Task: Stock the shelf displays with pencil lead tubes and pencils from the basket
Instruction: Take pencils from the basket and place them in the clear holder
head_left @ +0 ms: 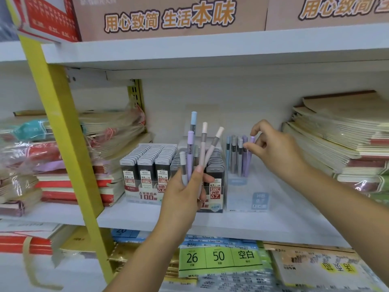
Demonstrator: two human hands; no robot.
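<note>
My left hand (185,188) grips a fan of several pastel mechanical pencils (202,144), blue, purple, beige and grey, upright in front of the lead displays. My right hand (273,148) pinches the top of a purple pencil (249,157) standing in the clear pencil display (246,199) on the middle shelf. Several blue, grey and purple pencils (235,154) stand in that display beside it. To the left, two display boxes hold rows of dark pencil lead tubes (147,163), marked HB 0.5 and HB 0.7. No basket is in view.
Stacks of notebooks (341,140) fill the shelf's right side, and wrapped notebook bundles (63,165) fill the left. A yellow upright post (63,127) crosses in front at the left. The white shelf board (231,224) lies bare before the displays. Paper packs (219,258) sit on the shelf below.
</note>
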